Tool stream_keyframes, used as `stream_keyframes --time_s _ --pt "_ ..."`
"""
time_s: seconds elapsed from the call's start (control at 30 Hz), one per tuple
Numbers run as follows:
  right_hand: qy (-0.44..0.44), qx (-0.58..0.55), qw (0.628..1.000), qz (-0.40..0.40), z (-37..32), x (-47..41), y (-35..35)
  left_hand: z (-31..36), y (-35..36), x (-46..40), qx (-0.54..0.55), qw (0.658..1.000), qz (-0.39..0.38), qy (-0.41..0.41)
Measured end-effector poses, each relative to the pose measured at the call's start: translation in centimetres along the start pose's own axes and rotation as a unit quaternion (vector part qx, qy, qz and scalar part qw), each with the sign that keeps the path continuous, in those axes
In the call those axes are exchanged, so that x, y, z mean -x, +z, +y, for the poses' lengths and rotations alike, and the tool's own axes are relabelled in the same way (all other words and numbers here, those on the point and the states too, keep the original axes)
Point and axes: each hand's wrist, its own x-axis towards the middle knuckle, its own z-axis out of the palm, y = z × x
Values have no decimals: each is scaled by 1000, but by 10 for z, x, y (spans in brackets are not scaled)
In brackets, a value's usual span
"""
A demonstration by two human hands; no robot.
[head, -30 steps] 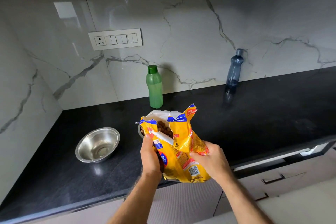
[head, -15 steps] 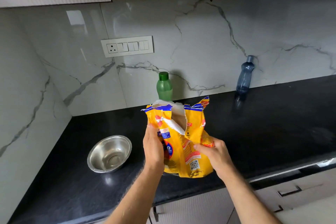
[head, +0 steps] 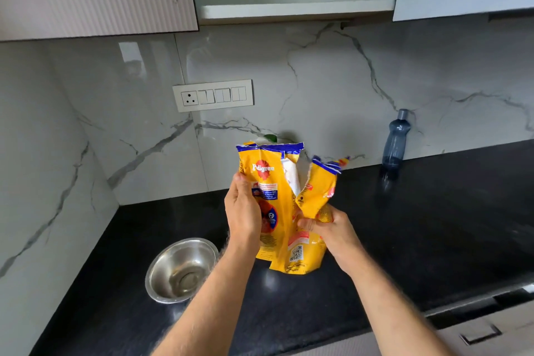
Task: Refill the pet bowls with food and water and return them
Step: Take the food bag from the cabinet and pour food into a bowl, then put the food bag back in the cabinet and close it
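Food step in hand, by the look of it; the yellow Pedigree dog-food bag (head: 284, 211) is held upright over the black countertop (head: 433, 225), its torn top open and ragged, white lining showing in the gap, contents not visible from here; whether its base rests on the counter or hangs just above it cannot be told; left hand (head: 243, 212) wraps the bag's left side, thumb up along the front panel, fingers curled round behind; right hand (head: 332, 227) is closed tight on the bag's crumpled right side low down, thumb pinching a fold; one steel bowl (head: 182, 269) sits on the counter to the near left of the bag, just beside the left forearm, and looks empty of kibble, only reflections in it; a second bowl is not visible, possibly hidden behind the bag; green bottle cap (head: 270, 138) peeks over the bag's top edge, against the marble backsplash (head: 318, 95); dark blue water bottle (head: 395, 143) stands far right by the wall, well apart from the hands; judgement: water not yet poured, nothing yet returned, task early to midway; next move likely calls for either tipping the open mouth toward the steel bowl or folding the top shut and setting the bag aside, then reaching for a bottle; risk of spill from the wide ragged tear if tilted fast.
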Motion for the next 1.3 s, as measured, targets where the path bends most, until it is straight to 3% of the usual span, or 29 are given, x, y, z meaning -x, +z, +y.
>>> stream_keyframes --time_s 0.1,0.2,0.4,0.53,0.7,0.9,1.07,1.23,1.3 --pt "-7 -21 998 55 -8 -12 -2 9 3 -6 -15 1000 1 9" --pt "-22 -29 998 59 -21 -25 -4 26 5 -15 -24 999 -22 20" --pt "-55 -88 994 37 -73 -47 -4 66 -9 -39 -87 975 -192 67" --pt "-71 -118 990 12 -94 -60 -7 62 -15 -42 -104 957 -269 40" --pt "-49 -142 989 -2 -104 -69 -10 36 -10 -35 -38 974 -220 29" --pt "-26 -158 986 -37 -110 -82 -22 4 5 -17 -63 982 -169 54" --pt "-82 -86 983 -140 -134 -99 -42 11 18 -25 -35 991 -98 82" --pt "-154 -12 945 -289 -151 -117 -66 33 32 -36 -23 993 -74 86" --pt "-177 14 936 -304 -151 -119 -64 42 37 -39 -24 994 -63 84"
